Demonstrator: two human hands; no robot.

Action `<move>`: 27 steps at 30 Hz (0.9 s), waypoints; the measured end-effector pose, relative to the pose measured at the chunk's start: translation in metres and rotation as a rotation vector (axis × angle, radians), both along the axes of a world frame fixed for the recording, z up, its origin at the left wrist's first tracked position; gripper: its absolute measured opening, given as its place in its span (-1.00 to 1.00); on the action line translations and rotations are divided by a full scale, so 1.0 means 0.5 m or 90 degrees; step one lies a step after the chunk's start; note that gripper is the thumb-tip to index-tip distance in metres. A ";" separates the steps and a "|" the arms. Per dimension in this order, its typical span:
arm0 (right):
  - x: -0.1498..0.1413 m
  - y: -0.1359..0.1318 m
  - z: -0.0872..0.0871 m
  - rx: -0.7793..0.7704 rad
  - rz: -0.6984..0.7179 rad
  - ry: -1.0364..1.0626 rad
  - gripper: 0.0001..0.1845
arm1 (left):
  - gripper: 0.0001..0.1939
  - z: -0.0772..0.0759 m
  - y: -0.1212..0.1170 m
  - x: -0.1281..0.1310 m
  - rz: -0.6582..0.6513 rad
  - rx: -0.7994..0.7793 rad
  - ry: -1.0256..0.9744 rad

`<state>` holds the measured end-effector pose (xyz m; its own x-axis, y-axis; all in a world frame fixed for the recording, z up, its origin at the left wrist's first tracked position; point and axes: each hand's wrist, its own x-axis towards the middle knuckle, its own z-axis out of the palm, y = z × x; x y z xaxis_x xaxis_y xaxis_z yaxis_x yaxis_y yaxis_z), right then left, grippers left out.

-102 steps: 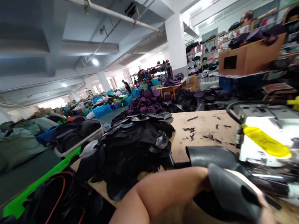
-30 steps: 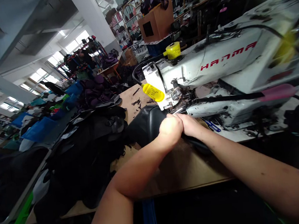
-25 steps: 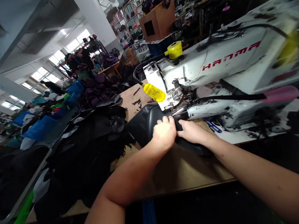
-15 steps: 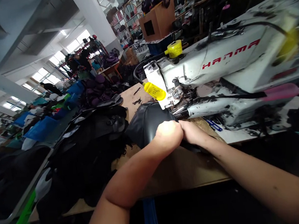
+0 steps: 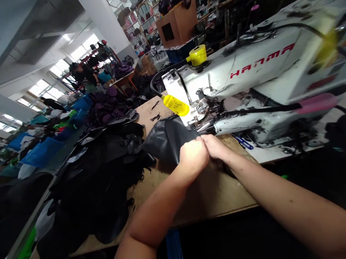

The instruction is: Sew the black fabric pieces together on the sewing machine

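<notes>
A black leather-like piece [image 5: 169,140] lies partly under the head of a white sewing machine [image 5: 225,74], at the end of its narrow lower arm. My left hand [image 5: 193,155] is closed on the near edge of this piece, its fingers curled out of sight. Right beside it, touching, my right hand [image 5: 214,146] is closed on the same edge just below the tip of the machine arm. The needle area is partly covered by a yellow lamp [image 5: 176,105] on a bendy black neck. Neither hand's fingertips can be seen.
Dark fabric pieces [image 5: 97,174] are heaped on the wooden table [image 5: 205,200] to the left. Blue-handled scissors [image 5: 244,142] lie below the machine arm. A cardboard box [image 5: 177,24] stands behind the machine. Farther back, a person [image 5: 52,103] is among piled goods.
The view has shifted slightly, so the scene sits a little farther left. Both hands keep their hold; the black piece has turned and folded slightly beside the machine arm.
</notes>
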<state>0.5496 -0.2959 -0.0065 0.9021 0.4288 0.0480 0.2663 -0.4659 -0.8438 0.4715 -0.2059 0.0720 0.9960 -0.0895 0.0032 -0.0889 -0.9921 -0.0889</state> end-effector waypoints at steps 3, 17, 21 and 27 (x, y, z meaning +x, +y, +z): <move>-0.018 0.001 0.010 -0.034 -0.037 0.024 -0.71 | -0.76 -0.042 0.040 -0.007 -0.083 0.007 -0.156; -0.003 -0.005 0.029 -0.047 -0.038 -0.031 -0.77 | -0.66 -0.090 0.103 0.052 -0.318 0.034 -0.297; 0.008 -0.007 0.042 0.080 0.022 0.122 -0.79 | -0.64 -0.102 0.112 0.076 -0.285 0.050 -0.307; -0.013 -0.020 0.049 0.233 0.069 0.256 -0.93 | -0.63 -0.116 0.131 0.067 -0.295 0.027 -0.325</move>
